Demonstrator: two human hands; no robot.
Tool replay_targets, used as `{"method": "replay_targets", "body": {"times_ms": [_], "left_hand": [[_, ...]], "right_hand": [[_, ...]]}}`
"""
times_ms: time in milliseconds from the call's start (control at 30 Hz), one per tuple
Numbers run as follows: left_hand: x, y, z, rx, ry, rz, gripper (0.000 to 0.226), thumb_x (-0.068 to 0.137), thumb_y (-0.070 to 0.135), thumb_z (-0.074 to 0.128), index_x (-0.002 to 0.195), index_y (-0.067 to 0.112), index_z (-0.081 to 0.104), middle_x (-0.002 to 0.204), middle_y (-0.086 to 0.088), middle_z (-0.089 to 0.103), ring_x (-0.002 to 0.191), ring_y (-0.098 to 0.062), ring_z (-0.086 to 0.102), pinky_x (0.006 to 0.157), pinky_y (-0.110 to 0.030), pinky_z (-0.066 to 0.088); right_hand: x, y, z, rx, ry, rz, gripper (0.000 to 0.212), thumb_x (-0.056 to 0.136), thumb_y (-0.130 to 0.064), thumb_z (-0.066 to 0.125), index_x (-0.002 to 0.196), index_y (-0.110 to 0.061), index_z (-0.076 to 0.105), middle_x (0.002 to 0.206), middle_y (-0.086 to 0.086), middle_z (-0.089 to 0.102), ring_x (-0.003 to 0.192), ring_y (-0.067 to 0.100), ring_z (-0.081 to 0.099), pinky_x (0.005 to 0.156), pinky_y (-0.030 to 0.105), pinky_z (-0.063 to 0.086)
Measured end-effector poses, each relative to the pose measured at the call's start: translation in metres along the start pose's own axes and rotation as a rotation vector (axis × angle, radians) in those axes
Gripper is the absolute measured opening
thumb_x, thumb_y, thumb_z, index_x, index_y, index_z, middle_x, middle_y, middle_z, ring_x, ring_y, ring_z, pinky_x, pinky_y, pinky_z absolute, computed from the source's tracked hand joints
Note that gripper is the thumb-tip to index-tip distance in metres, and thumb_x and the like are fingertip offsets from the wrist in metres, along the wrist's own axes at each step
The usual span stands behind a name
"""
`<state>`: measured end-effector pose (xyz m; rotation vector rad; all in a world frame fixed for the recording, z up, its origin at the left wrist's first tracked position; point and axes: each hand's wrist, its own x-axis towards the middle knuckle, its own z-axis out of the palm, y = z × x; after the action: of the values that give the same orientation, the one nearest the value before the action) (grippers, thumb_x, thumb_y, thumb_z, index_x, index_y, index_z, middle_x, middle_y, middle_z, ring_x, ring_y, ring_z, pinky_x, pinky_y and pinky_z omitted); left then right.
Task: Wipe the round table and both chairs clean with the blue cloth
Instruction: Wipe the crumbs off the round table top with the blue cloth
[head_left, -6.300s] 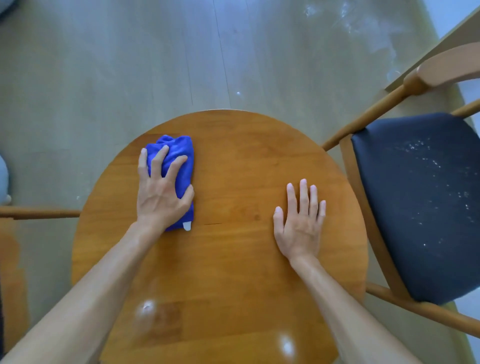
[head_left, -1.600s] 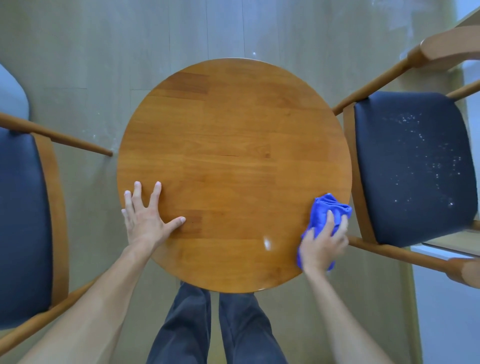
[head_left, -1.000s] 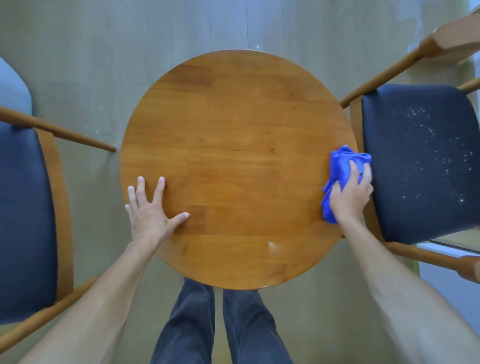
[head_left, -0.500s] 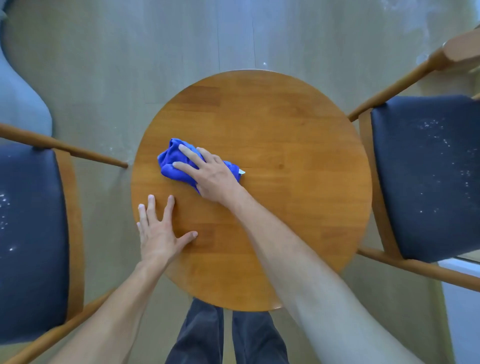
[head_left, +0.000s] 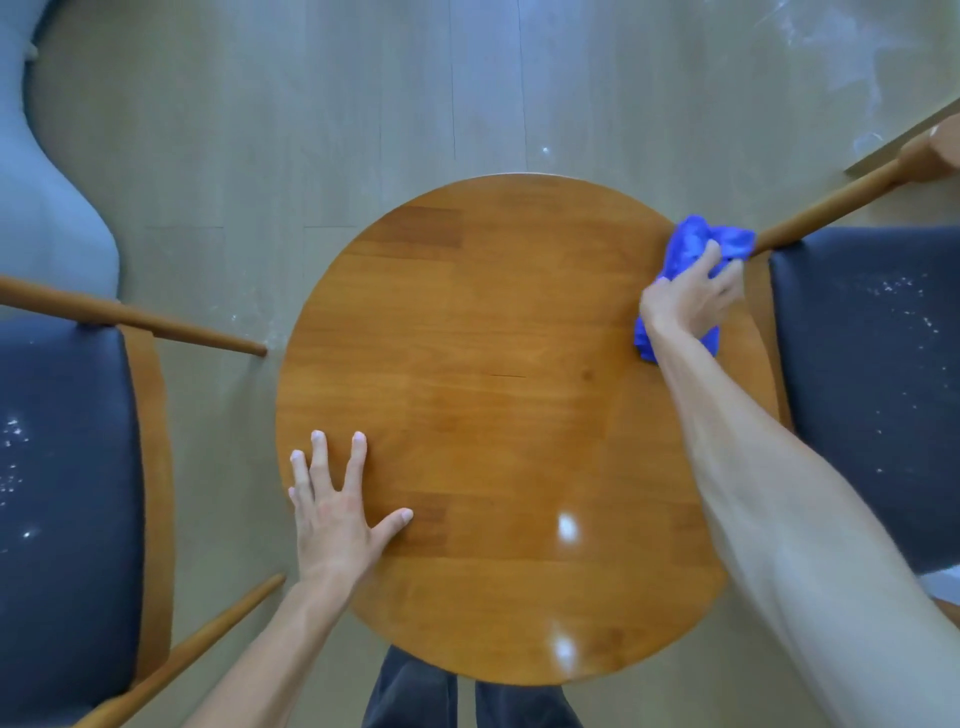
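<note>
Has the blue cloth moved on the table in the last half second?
Yes. The cloth, under the right hand, went from the table's left half to its far right edge.

Can't see most of the crumpled blue cloth (head_left: 693, 244), buried under the right hand (head_left: 688, 301) at the far right rim of the round wooden table (head_left: 493, 374). Hard to say whether those fingers curl into the cloth or just press flat on it. Right dark-cushioned wooden chair (head_left: 872, 364) chopped by the frame edge, same for the left dark-cushioned wooden chair (head_left: 62, 467). White specks on both seats too tiny to identify. Dark trousers (head_left: 410, 696) half tucked under the near rim and cut off at the bottom. Pale blue-grey shape (head_left: 47, 208) top left, only partly in frame, no clue what.
</note>
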<state>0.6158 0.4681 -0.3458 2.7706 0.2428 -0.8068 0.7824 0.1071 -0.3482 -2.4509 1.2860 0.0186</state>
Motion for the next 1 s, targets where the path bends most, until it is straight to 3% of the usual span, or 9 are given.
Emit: {"method": "replay_targets", "body": {"times_ms": [200,300,400,467,533,633,767,867,1000], "left_hand": [[0.001,0.001,0.000,0.001,-0.024,-0.006,0.107,0.076,0.059,0.067,0.152,0.034,-0.003,0.160,-0.007,-0.019,0.146,-0.032,-0.019,0.118,-0.051,0.006],[0.001,0.000,0.000,-0.016,-0.026,-0.008,0.107,0.076,0.057,0.070,0.153,0.033,0.000,0.160,-0.007,-0.018,0.146,-0.031,-0.019,0.119,-0.051,0.006],[0.000,-0.002,0.001,-0.038,-0.011,-0.002,0.107,0.074,0.057,0.072,0.153,0.033,0.003,0.160,-0.007,-0.016,0.146,-0.031,-0.017,0.119,-0.051,0.008],[0.001,-0.004,0.002,-0.021,-0.007,0.001,0.108,0.073,0.060,0.071,0.153,0.034,0.002,0.160,-0.006,-0.016,0.146,-0.031,-0.017,0.119,-0.051,0.008],[0.001,-0.006,0.003,-0.011,-0.006,0.001,0.108,0.073,0.061,0.069,0.152,0.035,0.000,0.160,-0.006,-0.016,0.146,-0.030,-0.018,0.119,-0.051,0.008],[0.000,-0.005,0.003,-0.007,0.004,0.013,0.107,0.075,0.062,0.067,0.152,0.033,-0.001,0.160,-0.008,-0.016,0.146,-0.032,-0.017,0.119,-0.052,0.009],[0.000,-0.005,0.004,0.057,-0.014,0.012,0.106,0.077,0.065,0.061,0.152,0.032,-0.006,0.159,-0.010,-0.018,0.145,-0.035,-0.018,0.118,-0.052,0.009],[0.001,-0.006,0.004,0.042,-0.020,0.017,0.106,0.077,0.065,0.062,0.152,0.033,-0.007,0.159,-0.010,-0.019,0.145,-0.036,-0.018,0.118,-0.053,0.008],[0.002,-0.007,0.005,0.032,-0.007,0.020,0.107,0.074,0.061,0.069,0.153,0.030,0.004,0.160,-0.010,-0.014,0.146,-0.035,-0.015,0.118,-0.052,0.011]], "right_hand": [[-0.102,-0.124,0.058,-0.219,-0.326,-0.726,0.075,0.089,-0.029,0.055,0.152,-0.023,0.014,0.160,0.014,0.001,0.143,0.033,0.013,0.114,0.040,0.024],[-0.179,-0.126,0.079,-0.245,-0.437,-1.179,0.065,0.089,-0.024,0.049,0.149,-0.030,0.023,0.160,0.007,0.009,0.141,0.030,0.020,0.106,0.039,0.031],[-0.181,-0.095,0.075,-0.285,-0.562,-1.549,0.060,0.089,-0.014,0.040,0.146,-0.031,0.033,0.159,0.005,0.017,0.139,0.028,0.026,0.103,0.037,0.032],[-0.142,-0.074,0.060,-0.165,-0.455,-1.462,0.059,0.083,-0.007,0.046,0.140,-0.024,0.047,0.155,0.010,0.029,0.136,0.032,0.035,0.101,0.044,0.037],[-0.090,-0.037,0.036,-0.090,-0.274,-1.096,0.059,0.079,-0.005,0.053,0.137,-0.020,0.052,0.152,0.013,0.034,0.133,0.034,0.039,0.099,0.046,0.040],[-0.034,0.046,-0.012,-0.083,-0.043,-0.515,0.061,0.082,-0.010,0.055,0.142,-0.017,0.043,0.155,0.015,0.026,0.134,0.037,0.033,0.106,0.047,0.033],[-0.072,0.087,-0.016,0.019,0.101,-0.049,0.060,0.085,-0.006,0.052,0.143,-0.010,0.040,0.154,0.020,0.022,0.134,0.042,0.030,0.112,0.042,0.022],[-0.155,0.043,0.017,0.061,0.089,-0.150,0.062,0.077,-0.006,0.058,0.138,-0.009,0.048,0.150,0.024,0.030,0.129,0.045,0.037,0.108,0.047,0.030],[-0.271,0.011,0.055,0.004,-0.196,-0.846,0.058,0.072,-0.008,0.057,0.129,-0.017,0.060,0.144,0.018,0.044,0.128,0.039,0.047,0.099,0.046,0.043]]}}
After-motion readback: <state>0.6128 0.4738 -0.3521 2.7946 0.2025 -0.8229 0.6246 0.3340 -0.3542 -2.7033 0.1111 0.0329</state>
